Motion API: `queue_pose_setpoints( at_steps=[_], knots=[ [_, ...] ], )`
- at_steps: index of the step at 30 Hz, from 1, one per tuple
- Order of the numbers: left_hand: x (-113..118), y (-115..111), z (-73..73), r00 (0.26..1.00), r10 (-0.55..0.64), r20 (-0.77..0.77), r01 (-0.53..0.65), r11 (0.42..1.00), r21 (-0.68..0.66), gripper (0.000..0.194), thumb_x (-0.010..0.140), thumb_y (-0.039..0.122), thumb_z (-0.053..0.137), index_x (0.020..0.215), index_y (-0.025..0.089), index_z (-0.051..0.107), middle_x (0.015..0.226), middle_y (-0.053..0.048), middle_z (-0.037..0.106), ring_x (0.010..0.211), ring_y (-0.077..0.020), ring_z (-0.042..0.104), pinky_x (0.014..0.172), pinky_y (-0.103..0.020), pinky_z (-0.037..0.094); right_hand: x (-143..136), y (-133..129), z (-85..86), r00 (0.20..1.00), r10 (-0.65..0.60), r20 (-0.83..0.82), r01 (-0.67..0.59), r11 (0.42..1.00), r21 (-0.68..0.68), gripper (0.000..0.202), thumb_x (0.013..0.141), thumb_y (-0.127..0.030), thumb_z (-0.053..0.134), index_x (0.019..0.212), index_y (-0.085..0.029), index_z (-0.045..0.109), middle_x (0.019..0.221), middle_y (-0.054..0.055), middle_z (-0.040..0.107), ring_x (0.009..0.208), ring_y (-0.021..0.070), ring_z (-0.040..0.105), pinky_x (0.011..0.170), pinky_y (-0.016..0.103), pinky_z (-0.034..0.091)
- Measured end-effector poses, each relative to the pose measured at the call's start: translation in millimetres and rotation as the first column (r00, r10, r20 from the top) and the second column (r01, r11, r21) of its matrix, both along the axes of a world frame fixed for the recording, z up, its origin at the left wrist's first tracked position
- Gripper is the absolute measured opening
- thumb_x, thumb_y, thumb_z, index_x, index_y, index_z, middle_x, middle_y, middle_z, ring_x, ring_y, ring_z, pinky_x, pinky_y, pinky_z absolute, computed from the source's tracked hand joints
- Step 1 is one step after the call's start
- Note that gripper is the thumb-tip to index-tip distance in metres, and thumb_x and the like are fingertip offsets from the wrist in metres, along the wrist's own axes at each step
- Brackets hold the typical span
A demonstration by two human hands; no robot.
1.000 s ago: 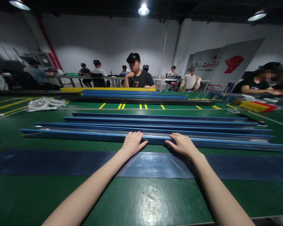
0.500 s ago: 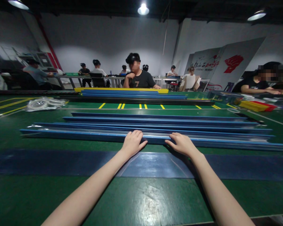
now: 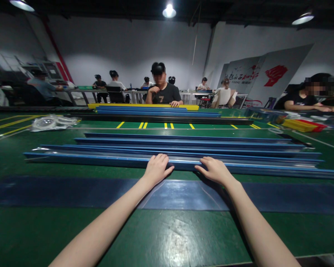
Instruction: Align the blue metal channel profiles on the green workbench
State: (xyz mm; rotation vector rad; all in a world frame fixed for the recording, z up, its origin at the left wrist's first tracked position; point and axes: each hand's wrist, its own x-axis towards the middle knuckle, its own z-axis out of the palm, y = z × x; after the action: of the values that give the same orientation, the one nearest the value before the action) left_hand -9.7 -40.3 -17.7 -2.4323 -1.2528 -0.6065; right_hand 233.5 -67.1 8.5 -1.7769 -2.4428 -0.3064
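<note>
Several long blue channel strips lie side by side across the green table. My left hand (image 3: 157,169) rests on the nearest blue channel (image 3: 100,161), its fingers over the top edge and its thumb on the near side. To its right, my right hand (image 3: 213,170) lies on the same channel in a like pose, thumb pointing left. Both hands are closed over the channel's edge, a short stretch of it showing between them. Nearer to me, a flat bluish translucent strip (image 3: 183,194) lies across the table, passing beneath my forearms.
Behind the channels are a black bar (image 3: 156,119), blue strips (image 3: 156,111) and a yellow bar (image 3: 114,106). A plastic-wrapped item (image 3: 52,122) lies at left, a yellow tray (image 3: 297,125) at right. A person (image 3: 165,92) sits opposite; others are farther back.
The person opposite has drawn the hand on the yellow bar leftward and tilted the head slightly. My hands and the channels have not moved.
</note>
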Motion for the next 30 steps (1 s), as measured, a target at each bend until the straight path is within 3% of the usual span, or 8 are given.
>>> queue_pose_setpoints(
  at_steps=[17, 30],
  knots=[
    [-0.8, 0.7, -1.3, 1.000, -0.018, 0.017, 0.018, 1.000, 0.014, 0.028, 0.083, 0.041, 0.046, 0.092, 0.015, 0.054, 0.097, -0.008, 0.061, 0.093, -0.0218, 0.052, 0.072, -0.034, 0.036, 1.6, 2.1, -2.7, 0.989, 0.108, -0.098, -0.103, 0.993, 0.056, 0.029, 0.085, -0.039, 0.039, 0.093, -0.018, 0.057, 0.100, 0.008, 0.060, 0.094, 0.0195, 0.053, 0.079, 0.029, 0.038],
    [-1.1, 0.4, -1.5, 1.000, -0.008, 0.017, 0.008, 1.000, -0.004, 0.030, 0.083, 0.041, 0.046, 0.093, 0.014, 0.054, 0.098, -0.008, 0.061, 0.095, -0.0221, 0.051, 0.074, -0.034, 0.036, -6.7, 1.8, -3.2, 0.985, 0.149, -0.092, -0.144, 0.988, 0.060, 0.030, 0.085, -0.036, 0.040, 0.098, -0.017, 0.058, 0.106, 0.010, 0.059, 0.098, 0.0199, 0.052, 0.083, 0.030, 0.037]
  ],
)
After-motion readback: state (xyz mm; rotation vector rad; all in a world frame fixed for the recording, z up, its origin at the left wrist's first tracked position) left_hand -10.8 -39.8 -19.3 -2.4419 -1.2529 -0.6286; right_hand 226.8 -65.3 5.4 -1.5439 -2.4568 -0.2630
